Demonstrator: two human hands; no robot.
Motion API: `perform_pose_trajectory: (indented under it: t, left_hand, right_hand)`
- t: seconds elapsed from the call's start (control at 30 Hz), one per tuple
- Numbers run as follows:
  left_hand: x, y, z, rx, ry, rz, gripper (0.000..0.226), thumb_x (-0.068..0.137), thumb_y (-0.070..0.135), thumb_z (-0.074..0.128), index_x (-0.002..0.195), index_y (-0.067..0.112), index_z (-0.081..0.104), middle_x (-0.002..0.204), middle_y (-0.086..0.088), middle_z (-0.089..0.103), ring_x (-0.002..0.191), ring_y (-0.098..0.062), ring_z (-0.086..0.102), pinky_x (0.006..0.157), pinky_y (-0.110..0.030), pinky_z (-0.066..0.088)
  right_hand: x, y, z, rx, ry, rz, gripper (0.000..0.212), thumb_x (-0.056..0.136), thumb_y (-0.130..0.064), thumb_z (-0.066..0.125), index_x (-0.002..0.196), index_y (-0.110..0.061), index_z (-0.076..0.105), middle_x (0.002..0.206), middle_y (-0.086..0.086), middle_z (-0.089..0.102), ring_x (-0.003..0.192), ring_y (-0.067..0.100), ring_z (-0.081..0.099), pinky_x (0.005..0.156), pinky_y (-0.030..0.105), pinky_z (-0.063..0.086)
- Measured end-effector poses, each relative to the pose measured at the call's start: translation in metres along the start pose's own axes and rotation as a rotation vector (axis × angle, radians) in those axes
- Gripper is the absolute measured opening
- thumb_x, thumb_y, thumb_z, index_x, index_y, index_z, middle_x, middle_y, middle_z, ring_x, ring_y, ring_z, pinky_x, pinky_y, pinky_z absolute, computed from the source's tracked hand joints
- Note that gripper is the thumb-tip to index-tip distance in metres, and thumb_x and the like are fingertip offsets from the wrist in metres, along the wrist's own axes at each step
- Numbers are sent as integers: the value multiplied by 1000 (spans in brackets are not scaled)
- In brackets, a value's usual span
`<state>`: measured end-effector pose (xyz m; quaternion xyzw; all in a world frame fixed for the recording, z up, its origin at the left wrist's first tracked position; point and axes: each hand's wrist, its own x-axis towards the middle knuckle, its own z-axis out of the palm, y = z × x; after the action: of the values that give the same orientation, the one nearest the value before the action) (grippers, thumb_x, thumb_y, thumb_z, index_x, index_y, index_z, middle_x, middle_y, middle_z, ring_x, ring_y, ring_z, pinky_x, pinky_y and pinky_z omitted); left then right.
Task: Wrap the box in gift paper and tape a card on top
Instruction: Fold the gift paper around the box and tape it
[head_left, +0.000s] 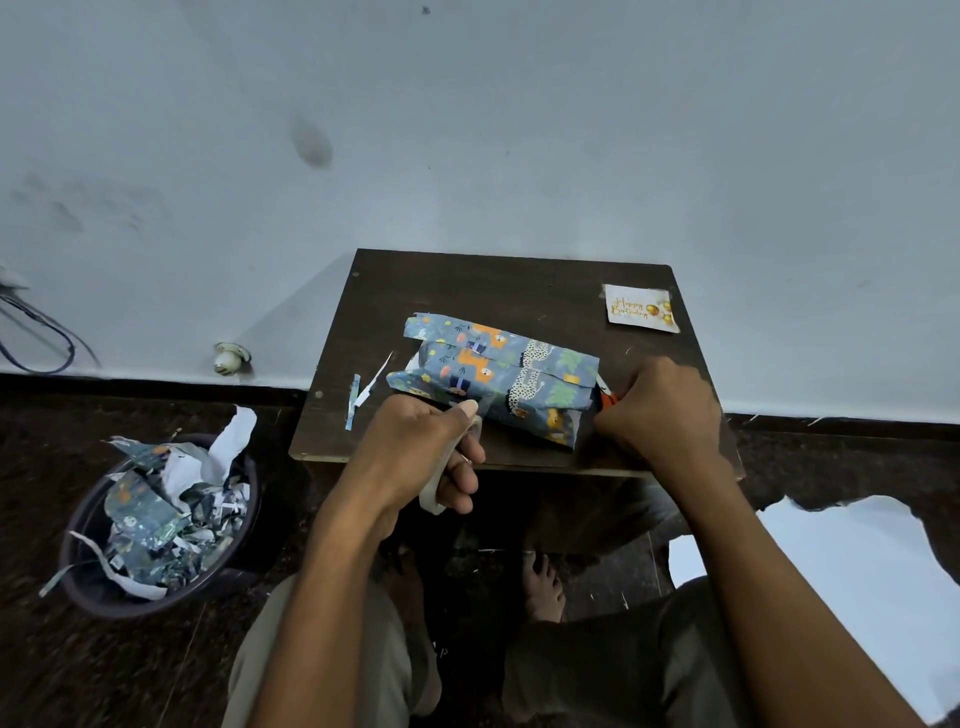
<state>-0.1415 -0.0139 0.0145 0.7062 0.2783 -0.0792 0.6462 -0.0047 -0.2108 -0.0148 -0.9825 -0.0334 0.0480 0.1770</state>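
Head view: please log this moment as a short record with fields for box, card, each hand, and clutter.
box: wrapped box in animal-print paper, lying on the small dark table
card: birthday card at the far right corner of the table, apart from the box
left hand: left hand grips a tape roll at the box's near edge
right hand: right hand with curled fingers at the box's right end, something orange under it
clutter: bin of paper scraps on the floor at left
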Motion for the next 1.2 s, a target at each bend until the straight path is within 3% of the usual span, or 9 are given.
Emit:
perform_pose_trajectory:
  t: [0.17, 0.23, 0.33, 0.4, 0.5, 0.63, 0.73, 1.03, 1.2]
  left_hand:
    - [0, 1, 2, 0, 4, 8, 51, 104, 31, 54, 82, -13, 67, 56, -20, 62, 40, -27, 56, 49, -31, 51]
    - [0, 1, 1, -1, 4, 8, 51, 104, 31, 54, 82, -12, 67, 56, -20, 62, 40, -27, 56, 49, -31, 51]
    - [0, 0, 0, -4, 6, 8, 51, 104, 31, 54, 80, -11, 67, 56, -20, 61, 40, -27, 56, 49, -32, 50]
    - [0, 0, -1, -8, 7, 11, 50, 104, 31, 54, 79, -11, 66, 56, -20, 61, 40, -28, 55, 48, -32, 50]
    - [1, 0, -1, -10, 7, 14, 49, 104, 31, 54, 78, -9, 66, 55, -20, 61, 40, -28, 55, 48, -31, 50]
    - [1, 0, -1, -7, 3, 18, 50, 104, 30, 54, 77, -10, 66, 55, -20, 61, 40, -28, 55, 48, -31, 50]
    - [1, -1, -2, -2, -1, 15, 50, 104, 31, 54, 76, -8, 67, 55, -20, 61, 40, -27, 55, 49, -31, 49]
    - [-1, 0, -3, 1, -12, 15, 52, 103, 32, 55, 79, -12, 67, 54, -19, 61, 38, -26, 53, 48, -30, 48]
    - [-1, 1, -3, -1, -14, 16, 53, 104, 31, 55, 82, -17, 66, 55, -20, 61, 37, -26, 53, 47, -30, 48]
  right_hand:
    - [5, 8, -4, 208, 24, 34, 25, 52, -31, 71, 73, -17, 69, 73, 5, 69, 69, 27, 68, 61, 29, 52]
    - [5, 9, -8, 454, -19, 79, 16, 64, -15, 76, 79, -18, 72, 72, 6, 72, 55, 21, 72, 48, 24, 52]
    - [2, 11, -15, 811, -52, 42, 27, 80, 4, 71, 98, -14, 77, 64, 1, 73, 44, 12, 66, 37, 20, 43]
    - [-1, 11, -23, 1013, -133, -25, 27, 82, 7, 73, 104, -7, 76, 63, 1, 73, 40, 8, 58, 34, 18, 39]
    - [-9, 7, -29, 1180, -395, -81, 28, 75, -9, 78, 102, -2, 76, 69, 9, 72, 37, 7, 50, 31, 16, 36]
    - [-18, 0, -32, 1165, -817, -133, 18, 90, 2, 63, 107, 8, 69, 82, 26, 72, 43, 17, 64, 31, 18, 42]
    - [-20, -3, -32, 974, -984, -176, 18, 92, -1, 65, 108, 7, 69, 76, 24, 69, 37, 15, 54, 33, 20, 43]
    - [-22, -13, -30, 730, -1009, -190, 37, 76, -24, 70, 100, 3, 72, 68, 22, 60, 40, 16, 47, 35, 21, 40]
    - [-16, -12, -28, 718, -940, -194, 16, 91, -12, 68, 100, -1, 76, 67, 20, 62, 46, 21, 46, 35, 20, 38]
